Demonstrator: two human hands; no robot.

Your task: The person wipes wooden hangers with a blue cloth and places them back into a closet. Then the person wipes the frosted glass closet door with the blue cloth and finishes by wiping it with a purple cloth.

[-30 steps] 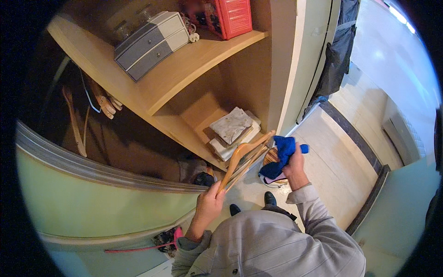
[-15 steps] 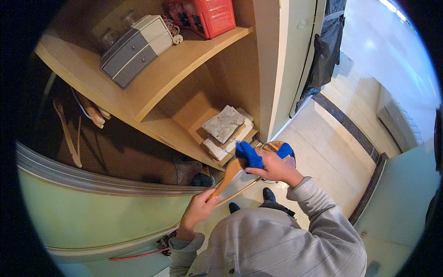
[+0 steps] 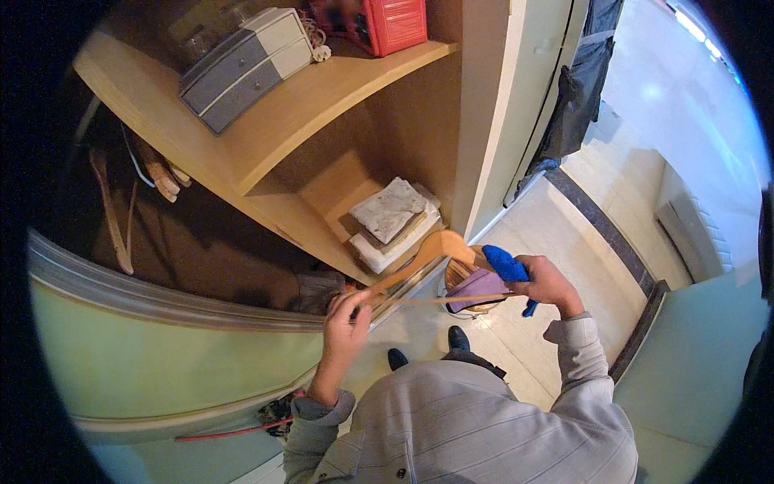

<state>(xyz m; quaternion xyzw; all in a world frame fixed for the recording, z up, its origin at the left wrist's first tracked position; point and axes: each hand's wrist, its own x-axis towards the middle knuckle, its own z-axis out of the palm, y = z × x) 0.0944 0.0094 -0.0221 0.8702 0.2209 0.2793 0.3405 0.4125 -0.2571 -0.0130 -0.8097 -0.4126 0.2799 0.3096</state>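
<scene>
A wooden clothes hanger [image 3: 446, 244] with a straight trouser bar is held across the front of me, its curved shoulders toward the closet. My left hand [image 3: 345, 323] is closed around its left end. My right hand [image 3: 548, 282] is closed on a bright blue cloth [image 3: 503, 262], bunched up against the hanger's right end. The cloth and fingers hide that end of the hanger. Below it, a round wooden-topped piece, perhaps a stool, carries a purple cloth [image 3: 477, 289].
A lower closet shelf holds a stack of white, stained items [image 3: 391, 211]. Above stand a grey drawer box [image 3: 242, 73] and a red case [image 3: 397, 26]. More wooden hangers [image 3: 113, 210] hang at the left, behind a pale green sliding door [image 3: 185, 363]. Black sheeting [image 3: 574, 105] hangs by the doorway.
My right hand has slid the blue cloth from near the hanger's middle out to its right end. The hanger has turned more level, and the purple cloth below has come into view.
</scene>
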